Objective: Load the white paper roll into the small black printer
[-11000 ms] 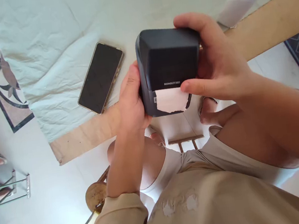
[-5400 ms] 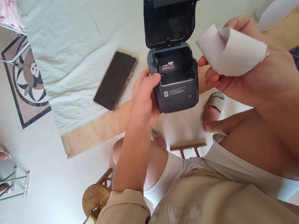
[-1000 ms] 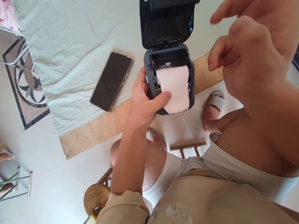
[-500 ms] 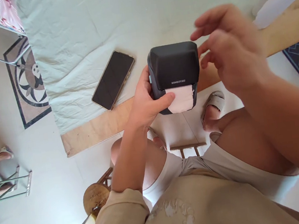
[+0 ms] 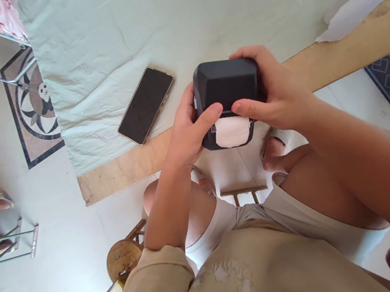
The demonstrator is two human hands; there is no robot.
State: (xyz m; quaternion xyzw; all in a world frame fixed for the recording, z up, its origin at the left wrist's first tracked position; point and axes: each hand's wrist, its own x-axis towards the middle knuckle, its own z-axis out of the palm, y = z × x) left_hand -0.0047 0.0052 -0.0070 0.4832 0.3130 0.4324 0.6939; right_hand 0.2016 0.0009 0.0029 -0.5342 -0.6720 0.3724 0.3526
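A black label printer is held up between my hands, over the near edge of the table. From its front hangs a white paper label. My left hand grips the printer's left side, thumb on the front. On the opposite side my right hand wraps round the printer, its thumb tip over part of the brand lettering. Most fingers of both hands are hidden behind the body. To the left of the printer a dark-screened smartphone lies on the pale green cloth.
Bare wooden board shows along the table's near edge. A roll of white paper stands at the right. A round wooden stool is on the floor at lower left. Another person's foot shows at far left.
My right hand, apart from the printer before, has come in from the right and closed on its side. My left thumb has shifted up off the white label.
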